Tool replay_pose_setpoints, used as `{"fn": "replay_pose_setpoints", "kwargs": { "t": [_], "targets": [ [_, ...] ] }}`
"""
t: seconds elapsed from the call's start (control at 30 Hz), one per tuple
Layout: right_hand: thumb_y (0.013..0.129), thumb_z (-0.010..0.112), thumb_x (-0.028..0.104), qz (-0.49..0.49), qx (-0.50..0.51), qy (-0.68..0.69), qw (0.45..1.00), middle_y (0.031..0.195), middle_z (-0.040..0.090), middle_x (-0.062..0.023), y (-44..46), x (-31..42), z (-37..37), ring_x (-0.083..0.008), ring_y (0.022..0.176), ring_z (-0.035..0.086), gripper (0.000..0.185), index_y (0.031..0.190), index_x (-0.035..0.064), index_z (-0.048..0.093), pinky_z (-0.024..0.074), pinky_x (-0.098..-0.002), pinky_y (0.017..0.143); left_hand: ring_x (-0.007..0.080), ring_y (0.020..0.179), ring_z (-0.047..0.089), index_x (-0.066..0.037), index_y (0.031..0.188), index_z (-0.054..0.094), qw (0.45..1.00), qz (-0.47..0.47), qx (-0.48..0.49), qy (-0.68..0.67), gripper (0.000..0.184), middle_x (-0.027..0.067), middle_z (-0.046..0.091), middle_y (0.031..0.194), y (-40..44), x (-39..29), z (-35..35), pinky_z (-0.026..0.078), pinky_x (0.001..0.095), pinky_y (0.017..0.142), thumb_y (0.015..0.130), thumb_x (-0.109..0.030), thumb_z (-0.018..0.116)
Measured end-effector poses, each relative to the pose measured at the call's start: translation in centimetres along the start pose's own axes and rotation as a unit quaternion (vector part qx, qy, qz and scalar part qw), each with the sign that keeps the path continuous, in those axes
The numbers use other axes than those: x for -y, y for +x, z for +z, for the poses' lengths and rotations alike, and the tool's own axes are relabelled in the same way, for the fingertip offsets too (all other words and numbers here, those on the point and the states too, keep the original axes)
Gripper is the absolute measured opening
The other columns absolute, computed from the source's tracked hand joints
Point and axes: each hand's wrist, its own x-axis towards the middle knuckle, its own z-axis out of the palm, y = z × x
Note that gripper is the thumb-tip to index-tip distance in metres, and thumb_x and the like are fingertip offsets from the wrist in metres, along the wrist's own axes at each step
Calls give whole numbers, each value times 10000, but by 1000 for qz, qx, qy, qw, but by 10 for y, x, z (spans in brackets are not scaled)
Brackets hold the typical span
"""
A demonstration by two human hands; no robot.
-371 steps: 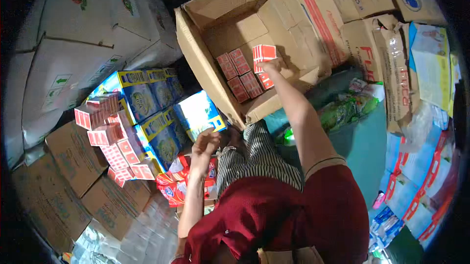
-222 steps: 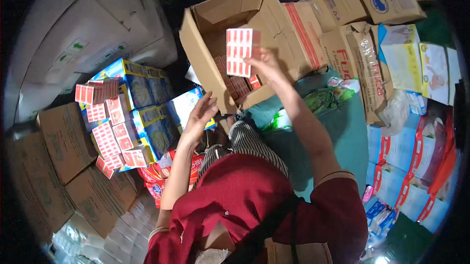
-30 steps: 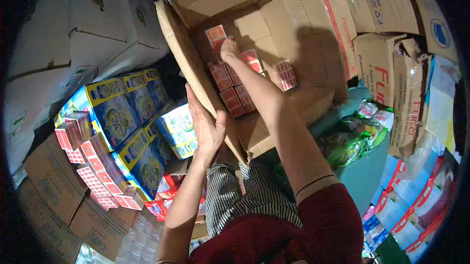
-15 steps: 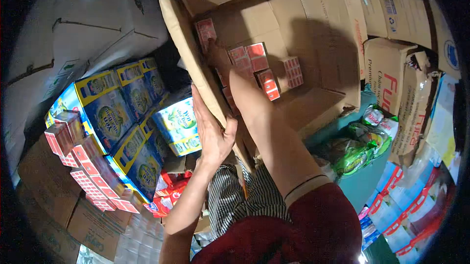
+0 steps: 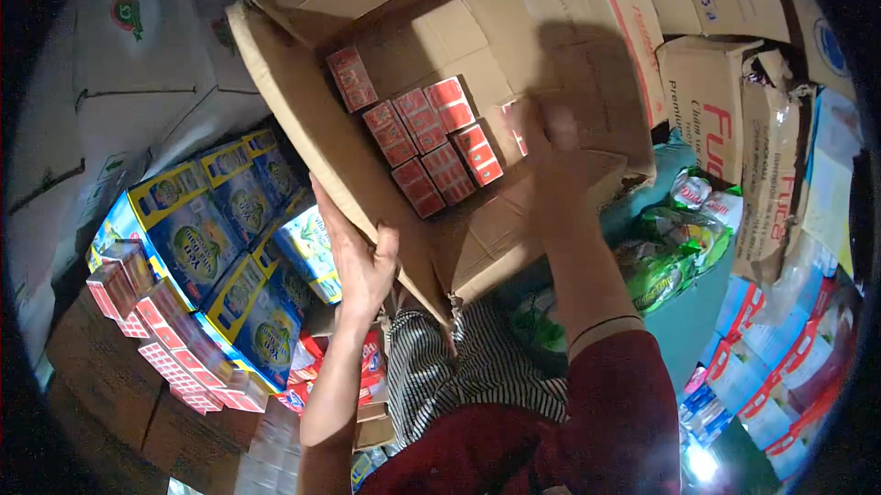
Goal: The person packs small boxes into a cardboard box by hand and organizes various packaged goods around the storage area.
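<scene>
A large open cardboard box is tilted towards me. My left hand grips its near left wall, the thumb on the edge and the fingers lying along the outside. Inside, several small red-and-white packs lie grouped on the bottom. One more red pack lies apart from them, against the left side. My right hand is inside the box towards the right, smeared by motion. It partly covers another red pack; whether its fingers hold that pack is hidden by blur.
Blue-and-yellow cartons are stacked at left, with more red packs on their near side. Green packets sit in a teal container at right. Brown cartons stand behind it. Red packets lie below my left wrist.
My right hand has moved from the left side of the box to the right, onto the separate pack, uncovering the grouped packs. The box has shifted left in view along with my left hand.
</scene>
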Motion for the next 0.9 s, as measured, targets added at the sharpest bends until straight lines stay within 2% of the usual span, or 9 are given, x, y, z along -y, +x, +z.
{"fn": "replay_pose_setpoints", "kwargs": {
  "t": [0.03, 0.17, 0.43, 0.47, 0.53, 0.6, 0.77, 0.9],
  "targets": [
    [720, 627, 217, 13, 20, -31, 999, 939, 616, -185, 5, -13, 2, -311, 877, 608, 339, 1016, 60, 572, 499, -409, 731, 357, 1324, 184, 45, 1391, 4, 999, -13, 3, -41, 912, 273, 130, 1424, -1, 0, 0, 175, 365, 1077, 679, -110, 553],
    [706, 646, 243, 18, 62, -111, 992, 948, 612, -182, 22, -29, 48, -305, 877, 605, 397, 1044, 59, 551, 493, -406, 729, 342, 1323, 185, 38, 1393, -24, 999, -43, 19, -24, 919, 264, 131, 1424, -5, 1, -1, 189, 374, 1067, 716, -176, 558],
    [677, 685, 296, -52, 51, -175, 982, 965, 604, -176, 25, -57, 132, -291, 876, 598, 517, 1099, 57, 508, 482, -400, 723, 329, 1288, 255, 26, 1394, -53, 999, -42, 25, -18, 910, 257, 149, 1417, -3, -2, 1, 227, 374, 1046, 728, -179, 532],
    [673, 690, 303, -57, 67, -174, 981, 967, 603, -175, 25, -66, 143, -289, 876, 598, 532, 1106, 57, 503, 480, -400, 723, 330, 1284, 263, 22, 1395, -56, 999, -38, 23, -5, 908, 257, 154, 1415, -3, -1, 2, 232, 375, 1044, 730, -176, 528],
    [699, 683, 330, -46, 155, -157, 974, 1047, 567, -210, 33, -70, 154, -318, 954, 570, 637, 1167, -11, 417, 457, -401, 806, 329, 1283, 265, 19, 1396, -55, 998, -48, 26, -20, 903, 258, 165, 1411, -1, -6, 2, 234, 374, 1043, 732, -174, 525],
    [712, 677, 341, -38, 212, -146, 965, 1107, 533, -229, 35, -69, 158, -334, 1015, 538, 703, 1212, -39, 361, 431, -404, 863, 328, 1283, 265, 18, 1397, -51, 998, -50, 28, -30, 894, 259, 171, 1408, 0, -9, 1, 236, 371, 1043, 736, -170, 522],
    [711, 662, 326, -40, 221, -130, 966, 1208, 455, -235, 5, -12, 99, -346, 1122, 448, 757, 1283, -11, 300, 359, -418, 943, 331, 1284, 265, 26, 1394, -32, 999, -35, 24, -12, 878, 262, 172, 1407, -1, -8, 0, 235, 364, 1047, 734, -143, 521],
    [710, 650, 315, -65, 228, -86, 968, 1290, 392, -240, 2, 22, 55, -355, 1208, 375, 806, 1340, 11, 251, 301, -429, 1008, 348, 1297, 248, 47, 1386, -9, 999, -38, 10, -27, 885, 271, 167, 1408, 0, -6, 2, 213, 361, 1062, 677, -55, 510]
  ]
}}
